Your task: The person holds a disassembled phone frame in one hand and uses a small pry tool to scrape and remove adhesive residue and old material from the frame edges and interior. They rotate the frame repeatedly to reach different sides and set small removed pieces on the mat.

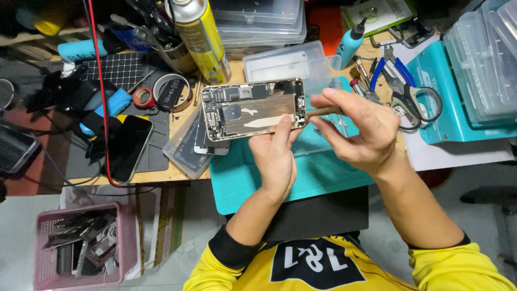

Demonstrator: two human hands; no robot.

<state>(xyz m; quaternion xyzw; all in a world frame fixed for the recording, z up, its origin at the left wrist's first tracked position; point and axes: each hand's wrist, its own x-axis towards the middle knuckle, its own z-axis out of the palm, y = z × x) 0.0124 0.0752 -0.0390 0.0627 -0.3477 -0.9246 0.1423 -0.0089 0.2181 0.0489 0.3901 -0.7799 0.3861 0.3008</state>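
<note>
Your left hand [274, 153] grips the opened phone chassis [253, 109] above the teal mat [323, 172], screen already off and boards still inside, while your right hand [358, 129] pinches a brown-handled tool [322, 112] at its edge, so stripping looks only partway done.

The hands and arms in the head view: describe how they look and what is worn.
Both hands, left and right, are bare: no gloves, rings or watch visible. The forearms are uncovered. Bright yellow short sleeves with black cuff bands end near the elbows.
</note>
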